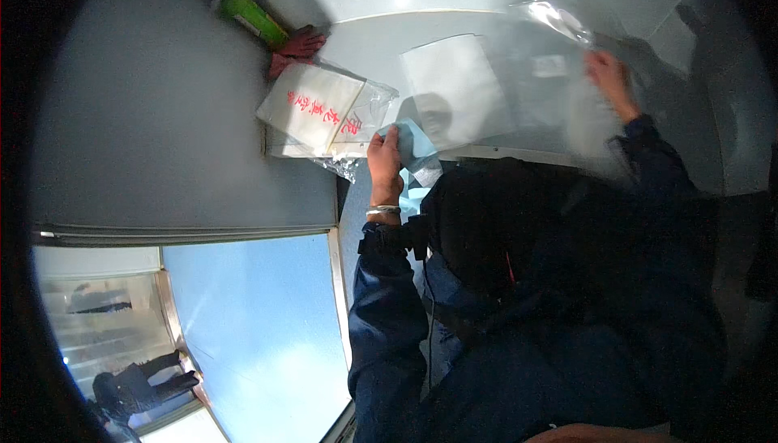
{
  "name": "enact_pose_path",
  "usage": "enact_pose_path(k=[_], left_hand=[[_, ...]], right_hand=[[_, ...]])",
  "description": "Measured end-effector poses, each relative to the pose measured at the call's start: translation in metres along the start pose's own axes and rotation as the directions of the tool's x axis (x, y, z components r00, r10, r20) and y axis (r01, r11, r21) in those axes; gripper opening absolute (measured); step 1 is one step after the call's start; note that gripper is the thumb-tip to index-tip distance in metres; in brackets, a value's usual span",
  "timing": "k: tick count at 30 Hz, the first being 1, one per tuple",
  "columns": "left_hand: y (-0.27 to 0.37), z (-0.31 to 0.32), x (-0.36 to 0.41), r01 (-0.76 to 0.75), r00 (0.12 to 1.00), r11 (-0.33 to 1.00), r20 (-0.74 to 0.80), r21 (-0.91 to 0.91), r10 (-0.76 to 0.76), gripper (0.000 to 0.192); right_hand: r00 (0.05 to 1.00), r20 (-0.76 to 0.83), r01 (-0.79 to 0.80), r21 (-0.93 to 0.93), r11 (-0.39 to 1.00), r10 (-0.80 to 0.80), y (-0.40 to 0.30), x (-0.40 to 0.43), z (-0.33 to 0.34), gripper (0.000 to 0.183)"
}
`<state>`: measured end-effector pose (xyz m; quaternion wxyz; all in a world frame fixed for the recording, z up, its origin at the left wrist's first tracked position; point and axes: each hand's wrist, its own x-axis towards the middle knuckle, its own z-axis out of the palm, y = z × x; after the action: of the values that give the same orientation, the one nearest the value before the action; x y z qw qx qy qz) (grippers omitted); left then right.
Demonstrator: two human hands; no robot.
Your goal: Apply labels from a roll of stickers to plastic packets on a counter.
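My left hand (384, 160) pinches a light blue sheet (415, 142) between thumb and fingers at the table's near edge. My right hand (609, 81), blurred, is raised over the right side of the grey work surface (523, 102). From its fingers extends a clear plastic film or bag (556, 20), shiny and also blurred. Between the hands lies a flat stack of whitish sheets or bags (456, 78), partly in shadow. Just left of my left hand rests a clear plastic packet (313, 105) of pale sheets with red writing.
Dark red gloves (298, 48) and a green container (252, 17) are beyond the packet. A small whitish label or card (549, 66) lies right of the stack. A blue panel (255, 327) stands at lower left. Another person (140, 385) in dark clothes is beyond it.
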<state>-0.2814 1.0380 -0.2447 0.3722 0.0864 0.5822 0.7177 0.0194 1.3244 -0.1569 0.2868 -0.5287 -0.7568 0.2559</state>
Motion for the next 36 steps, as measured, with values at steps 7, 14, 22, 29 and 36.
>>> enact_pose_path(k=[7, 14, 22, 29, 36], left_hand=[[0.010, 0.004, 0.024, -0.096, 0.995, 0.977, -0.011, 0.192, 0.100, 0.020], [0.028, 0.037, 0.007, -0.005, 0.997, 0.993, -0.078, 0.117, 0.014, 0.025], [0.020, 0.021, 0.006, 0.182, 0.981, 0.983, 0.070, 0.030, -0.183, 0.021], [0.000, 0.024, 0.021, 0.189, 0.982, 0.982, -0.030, -0.007, -0.189, 0.019], [-0.022, 0.012, 0.049, 0.049, 0.992, 0.992, 0.109, 0.116, -0.062, 0.021]], right_hand=[[0.900, 0.012, 0.436, -0.066, 0.897, -0.437, -0.012, -0.031, 0.001, 0.033], [0.610, 0.555, 0.182, 0.596, 0.782, -0.566, -0.143, -0.117, 0.110, 0.025], [0.752, 0.335, 0.300, 0.592, 0.748, -0.567, -0.124, -0.121, 0.160, 0.013], [0.696, 0.172, 0.576, 0.445, 0.685, -0.697, -0.111, -0.117, 0.177, 0.010], [0.880, 0.469, -0.212, 0.530, 0.821, -0.076, -0.072, -0.019, 0.190, 0.021]])
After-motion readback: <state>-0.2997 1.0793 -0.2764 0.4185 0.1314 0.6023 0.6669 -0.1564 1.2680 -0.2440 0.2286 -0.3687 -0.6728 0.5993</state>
